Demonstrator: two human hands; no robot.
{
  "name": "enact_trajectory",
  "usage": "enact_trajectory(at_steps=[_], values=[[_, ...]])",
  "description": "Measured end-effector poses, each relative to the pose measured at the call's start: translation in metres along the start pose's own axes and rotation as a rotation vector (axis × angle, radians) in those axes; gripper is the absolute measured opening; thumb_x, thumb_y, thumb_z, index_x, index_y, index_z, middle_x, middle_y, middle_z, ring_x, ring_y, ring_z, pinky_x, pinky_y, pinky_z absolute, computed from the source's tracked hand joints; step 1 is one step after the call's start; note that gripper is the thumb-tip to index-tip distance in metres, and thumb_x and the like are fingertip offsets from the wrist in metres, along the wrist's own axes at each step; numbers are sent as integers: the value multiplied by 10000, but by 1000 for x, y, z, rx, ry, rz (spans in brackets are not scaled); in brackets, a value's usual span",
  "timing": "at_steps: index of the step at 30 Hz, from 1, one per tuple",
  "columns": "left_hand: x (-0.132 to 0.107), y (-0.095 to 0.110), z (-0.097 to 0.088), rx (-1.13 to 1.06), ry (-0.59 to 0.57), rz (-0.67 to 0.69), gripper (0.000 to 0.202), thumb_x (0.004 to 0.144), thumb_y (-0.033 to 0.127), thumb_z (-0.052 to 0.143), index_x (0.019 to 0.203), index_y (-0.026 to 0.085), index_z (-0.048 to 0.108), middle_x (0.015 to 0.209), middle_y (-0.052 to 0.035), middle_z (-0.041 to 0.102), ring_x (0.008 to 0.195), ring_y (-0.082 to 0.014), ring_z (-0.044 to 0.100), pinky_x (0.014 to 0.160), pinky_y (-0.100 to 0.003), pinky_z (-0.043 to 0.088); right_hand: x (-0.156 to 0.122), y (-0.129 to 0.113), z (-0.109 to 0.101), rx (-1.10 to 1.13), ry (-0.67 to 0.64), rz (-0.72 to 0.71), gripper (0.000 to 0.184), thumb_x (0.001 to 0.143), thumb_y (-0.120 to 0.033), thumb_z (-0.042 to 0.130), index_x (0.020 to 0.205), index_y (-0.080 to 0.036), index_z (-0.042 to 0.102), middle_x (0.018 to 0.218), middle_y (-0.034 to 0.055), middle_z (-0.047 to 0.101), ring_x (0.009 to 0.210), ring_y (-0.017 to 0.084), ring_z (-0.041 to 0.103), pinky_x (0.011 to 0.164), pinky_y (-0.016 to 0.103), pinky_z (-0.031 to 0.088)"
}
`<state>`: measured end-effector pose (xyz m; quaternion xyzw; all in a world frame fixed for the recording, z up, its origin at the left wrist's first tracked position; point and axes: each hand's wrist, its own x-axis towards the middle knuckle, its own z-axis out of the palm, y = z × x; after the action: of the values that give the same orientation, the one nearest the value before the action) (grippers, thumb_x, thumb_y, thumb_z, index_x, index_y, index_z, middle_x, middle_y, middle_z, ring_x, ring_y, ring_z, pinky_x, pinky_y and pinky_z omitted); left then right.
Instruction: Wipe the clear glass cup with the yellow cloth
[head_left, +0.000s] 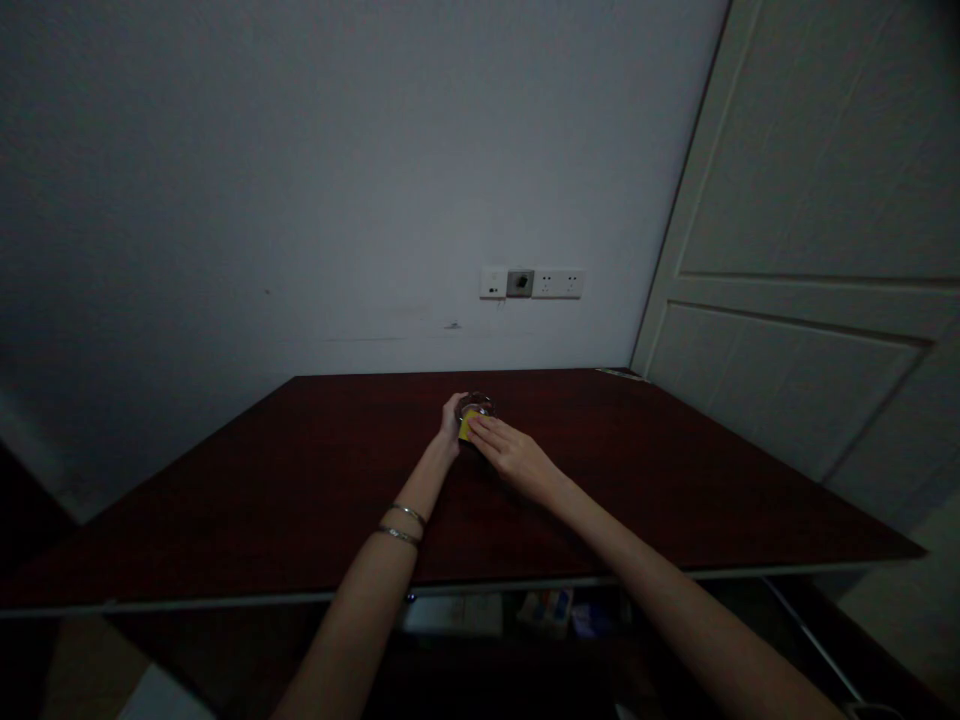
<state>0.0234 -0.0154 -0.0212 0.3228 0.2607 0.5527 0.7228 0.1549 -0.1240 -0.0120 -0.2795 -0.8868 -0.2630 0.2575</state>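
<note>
A small clear glass dish (480,405) sits near the middle of a dark red-brown table (300,470). My left hand (452,418), with two bangles on the wrist, is cupped round the dish's left side. My right hand (511,452) lies beside it on the right, fingers stretched flat and together onto a small yellow thing (466,424) at the dish's near edge. The dim light keeps me from making out what the yellow thing is, or whether it lies in the dish or against it.
A white wall with a row of sockets (532,283) stands behind the table. A panelled door (810,250) is at the right. Below the table's near edge (225,600) a shelf holds a few small boxes (547,610).
</note>
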Motion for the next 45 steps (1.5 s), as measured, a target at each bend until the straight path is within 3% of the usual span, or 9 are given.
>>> enact_trajectory(at_steps=[10, 16, 19, 24, 28, 33, 38, 45], values=[[-9, 6, 1, 49, -182, -238, 308, 714, 369, 465, 696, 105, 623, 610, -92, 642, 569, -185, 596, 536, -269, 440, -15, 14, -10, 46, -13, -74, 379, 857, -92, 400, 1229, -135, 460, 1290, 117, 467, 1256, 184, 348, 1025, 408, 350], [-10, 8, -4, 170, -112, -363, 348, 706, 448, 467, 717, 129, 604, 513, -56, 596, 389, -160, 516, 361, -243, 362, -26, 30, -12, 35, -42, -64, 364, 859, -99, 399, 1212, -130, 479, 1265, 121, 496, 1233, 194, 384, 1020, 422, 349], [-9, 7, -8, 209, -123, -361, 355, 701, 461, 456, 741, 138, 598, 551, -67, 610, 411, -179, 541, 334, -235, 348, -30, 38, -19, 76, -27, -43, 399, 848, -96, 401, 1241, -151, 448, 1259, 108, 505, 1237, 190, 378, 1015, 438, 353], [-5, 5, -11, 251, -282, -425, 439, 710, 491, 430, 830, 106, 603, 678, -145, 648, 520, -246, 614, 346, -249, 372, -19, 50, -33, 122, 110, 57, 470, 826, -70, 402, 1287, -158, 383, 1291, 120, 469, 1266, 193, 332, 1013, 469, 345], [-6, 1, -6, 292, -325, -469, 519, 724, 544, 397, 834, 79, 601, 687, -185, 649, 524, -266, 616, 351, -280, 391, 2, 54, -36, 105, 45, -56, 429, 850, -119, 416, 1279, -137, 392, 1298, 119, 461, 1281, 190, 299, 1040, 449, 313], [-14, 2, 4, 241, -211, -345, 555, 737, 607, 345, 792, 113, 594, 579, -142, 625, 467, -243, 585, 359, -301, 399, 23, 53, -25, 99, -48, -194, 430, 844, -137, 449, 1271, -138, 397, 1316, 110, 440, 1289, 178, 278, 1050, 427, 299], [-20, 7, 10, 217, -199, -242, 565, 724, 628, 349, 849, 131, 588, 596, -112, 620, 456, -221, 568, 340, -284, 383, 27, 61, -13, 60, -49, -229, 440, 852, -167, 444, 1283, -110, 372, 1344, 124, 396, 1303, 186, 240, 1057, 424, 284], [-20, 9, 9, 150, -145, -248, 593, 708, 672, 369, 811, 124, 571, 587, -99, 620, 475, -212, 581, 368, -301, 430, 21, 73, -5, 59, -20, -213, 410, 852, -105, 419, 1260, -131, 406, 1307, 112, 451, 1280, 166, 298, 1041, 419, 315]])
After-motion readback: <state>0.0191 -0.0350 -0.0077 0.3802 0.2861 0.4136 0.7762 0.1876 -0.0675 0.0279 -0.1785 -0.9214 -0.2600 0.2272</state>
